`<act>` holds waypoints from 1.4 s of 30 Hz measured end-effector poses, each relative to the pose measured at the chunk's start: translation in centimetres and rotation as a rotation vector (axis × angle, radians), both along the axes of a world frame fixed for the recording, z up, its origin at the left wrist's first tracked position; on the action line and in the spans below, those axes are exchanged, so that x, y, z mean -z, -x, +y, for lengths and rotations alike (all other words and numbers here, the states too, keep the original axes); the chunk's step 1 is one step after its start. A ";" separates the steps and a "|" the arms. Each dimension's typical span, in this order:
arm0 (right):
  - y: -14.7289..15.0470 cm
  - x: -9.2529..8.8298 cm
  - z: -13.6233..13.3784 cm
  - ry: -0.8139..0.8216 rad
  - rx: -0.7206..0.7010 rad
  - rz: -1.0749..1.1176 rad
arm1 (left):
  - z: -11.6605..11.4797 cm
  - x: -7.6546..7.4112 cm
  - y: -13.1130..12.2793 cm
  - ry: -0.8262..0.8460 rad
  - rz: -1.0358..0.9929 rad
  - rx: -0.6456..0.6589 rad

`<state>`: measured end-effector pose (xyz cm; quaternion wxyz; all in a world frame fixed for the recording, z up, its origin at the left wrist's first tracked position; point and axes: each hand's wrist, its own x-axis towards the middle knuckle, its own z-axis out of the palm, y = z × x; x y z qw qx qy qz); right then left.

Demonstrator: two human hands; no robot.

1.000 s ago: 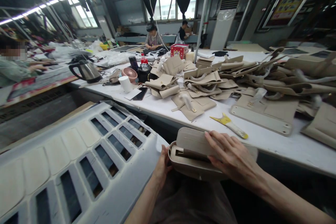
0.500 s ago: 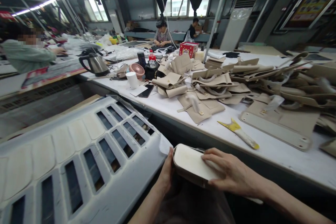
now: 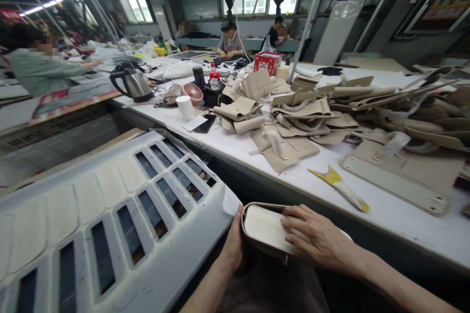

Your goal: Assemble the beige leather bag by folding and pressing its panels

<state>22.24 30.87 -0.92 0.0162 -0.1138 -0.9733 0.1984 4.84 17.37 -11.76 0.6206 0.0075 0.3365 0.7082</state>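
A beige leather bag piece point(image 3: 262, 227) rests on my lap below the table's front edge. My left hand point(image 3: 234, 244) grips its left end, thumb up along the side. On its pale upper face lies my right hand point(image 3: 315, 240), fingers spread and pressing down. A yellow-handled scraper point(image 3: 340, 187) lies on the white table point(image 3: 235, 149) just beyond the bag piece.
Heaps of beige bag parts point(image 3: 330, 107) cover the table's middle and right. A white slotted rack point(image 3: 110, 215) stands at my left. Farther back are a kettle point(image 3: 132, 84), a white cup point(image 3: 184, 107), a pink fan point(image 3: 193, 93) and a red box point(image 3: 268, 62). Other people work at far tables.
The bag piece has been turned so its flat pale face is up. My right hand slid over that face; my left hand kept its hold. The view shifted slightly.
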 end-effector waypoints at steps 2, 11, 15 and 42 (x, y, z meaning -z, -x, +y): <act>1.1 0.8 -0.7 -0.070 0.057 0.033 | 0.0 -0.1 0.1 0.006 0.004 -0.021; 4.2 0.9 -1.8 0.003 -0.164 0.078 | 0.0 0.2 0.2 0.012 -0.005 -0.078; 5.5 1.5 -2.4 0.019 -0.091 0.035 | 0.2 0.4 0.4 -0.006 0.071 -0.087; 6.6 4.0 -3.9 0.123 0.153 0.158 | -0.4 0.9 1.4 0.130 0.091 -0.018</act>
